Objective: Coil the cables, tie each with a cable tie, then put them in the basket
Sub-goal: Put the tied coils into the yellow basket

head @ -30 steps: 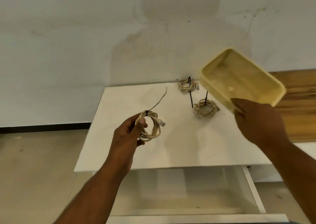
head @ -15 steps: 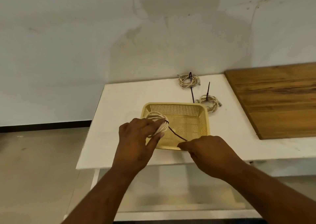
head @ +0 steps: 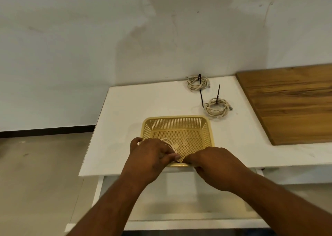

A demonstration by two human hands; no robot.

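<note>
A yellow perforated basket (head: 177, 119) stands on the white table (head: 136, 106) near its front edge. My left hand (head: 152, 154) holds a coiled cream cable (head: 170, 144) low inside the basket's near left corner. My right hand (head: 213, 162) rests at the basket's front rim, fingers pinched on the cable's black tie tail (head: 177, 162). Two more coiled cables lie on the table behind the basket, each with a black tie sticking up: one at the back (head: 196, 82), one nearer (head: 216, 108).
A wooden board (head: 291, 99) covers the table's right part. An open white drawer (head: 179, 210) juts out below the table front, under my arms. A wall rises right behind the table; bare floor lies to the left.
The basket came down from my right hand onto the table. My left hand lowered the coiled cable into it, and my right hand moved in to the tie tail at the front rim.
</note>
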